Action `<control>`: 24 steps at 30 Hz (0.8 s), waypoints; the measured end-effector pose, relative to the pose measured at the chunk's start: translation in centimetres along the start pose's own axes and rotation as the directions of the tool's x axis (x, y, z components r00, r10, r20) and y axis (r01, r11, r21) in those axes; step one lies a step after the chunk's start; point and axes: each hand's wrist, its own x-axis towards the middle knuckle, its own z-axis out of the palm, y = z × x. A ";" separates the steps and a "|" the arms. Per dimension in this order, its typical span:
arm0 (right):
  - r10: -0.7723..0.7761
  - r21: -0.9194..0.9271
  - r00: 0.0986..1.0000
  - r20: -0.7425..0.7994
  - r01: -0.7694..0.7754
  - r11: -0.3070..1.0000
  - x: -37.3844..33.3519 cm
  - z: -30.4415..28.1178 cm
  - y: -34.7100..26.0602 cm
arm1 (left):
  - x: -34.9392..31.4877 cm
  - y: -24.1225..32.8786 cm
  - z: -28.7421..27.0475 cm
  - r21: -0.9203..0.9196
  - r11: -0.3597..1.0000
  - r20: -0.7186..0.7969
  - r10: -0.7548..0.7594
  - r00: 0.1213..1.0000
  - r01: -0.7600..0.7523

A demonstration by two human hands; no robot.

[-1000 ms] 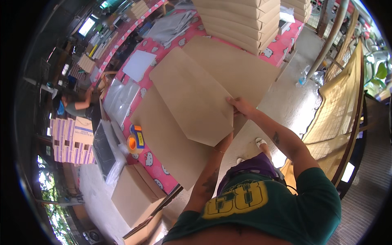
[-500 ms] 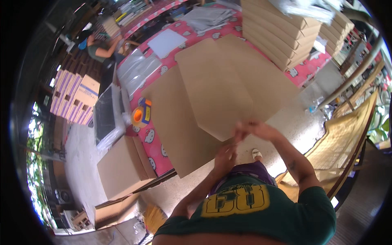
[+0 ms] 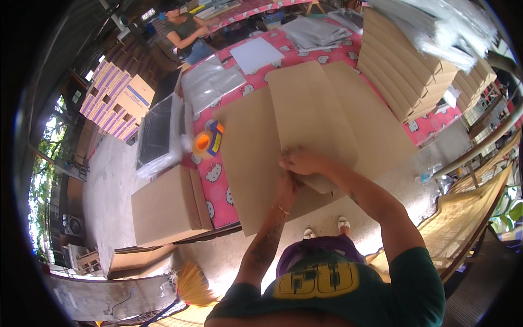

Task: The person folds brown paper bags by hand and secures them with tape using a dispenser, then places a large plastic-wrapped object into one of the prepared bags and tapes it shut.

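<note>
A long brown cardboard piece point(image 3: 313, 109) with angled corners lies over a wider brown cardboard sheet point(image 3: 245, 141) on the table. Both my hands meet at the near left edge of the long piece. My right hand point(image 3: 305, 161) is closed there, fingers curled over the edge. Just below it my left hand point(image 3: 289, 186) is closed at the same edge, its fingertips partly hidden by the right hand and the cardboard. The near end of the long piece looks slightly raised off the sheet, with a dark gap below.
A tape dispenser with orange tape point(image 3: 204, 143) sits left of the cardboard. Plastic sleeves point(image 3: 212, 84) and a white sheet point(image 3: 256, 55) lie farther back. Folded cardboard boxes point(image 3: 400, 65) are stacked at the right. A carton point(image 3: 169, 207) stands at the near left; another person point(image 3: 185, 32) is beyond.
Both hands have moved left and away from me, from the near corner of the long cardboard piece to its left edge. The near end has come up a little. The view has shifted.
</note>
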 end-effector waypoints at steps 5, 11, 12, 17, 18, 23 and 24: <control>0.031 -0.042 0.999 0.017 -0.031 0.999 0.1 0.5 0.3 | -2.2 -3.7 -0.5 0.879 0.383 0.226 0.190 0.955 -0.284; 0.033 -0.021 0.999 -0.009 -0.033 0.999 0.6 0.2 0.9 | -9.3 -10.3 4.6 0.196 0.978 0.466 -0.026 0.884 -0.075; 0.025 0.041 1.000 0.007 -0.025 0.999 0.2 -0.2 3.0 | -11.5 -9.6 6.1 0.427 0.903 0.537 -0.216 0.816 -0.042; 0.149 0.291 0.972 -0.182 -0.092 0.952 0.3 -7.6 3.1 | -6.5 6.3 6.8 0.652 0.675 0.365 0.118 0.923 -0.344; 0.084 0.168 0.946 -0.313 -0.032 0.985 0.7 -7.8 6.6 | -5.1 10.6 9.2 0.721 0.636 0.199 0.190 0.961 -0.275; -0.170 -0.118 0.808 -0.564 0.125 0.985 6.8 -12.2 16.5 | 13.4 15.2 11.2 0.683 -0.252 0.692 0.523 0.497 -0.686; -0.179 -0.128 0.815 -0.552 0.128 0.983 8.4 -13.5 16.8 | 16.3 15.9 11.0 0.629 -0.427 0.765 0.488 0.420 -0.650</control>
